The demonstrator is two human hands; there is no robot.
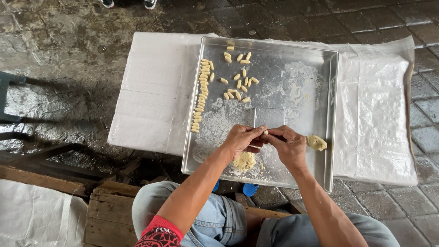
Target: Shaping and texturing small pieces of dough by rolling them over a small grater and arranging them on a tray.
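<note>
Blue-jeaned knees (215, 219) sit nearest; above them, left hand (240, 139) and right hand (289, 145) pinch a small pale dough piece (265, 132) between their fingertips over the floured square metal tray (299, 82).

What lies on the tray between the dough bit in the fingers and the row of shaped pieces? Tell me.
Nothing solid: from the dough bit to the row of shaped pieces, the tray shows only a flour dusting.

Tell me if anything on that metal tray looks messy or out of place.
Mostly tidy. One row of dough pieces lines the tray at its left edge, but a loose cluster beside it lies scattered at mixed angles, with flour smeared around.
</note>
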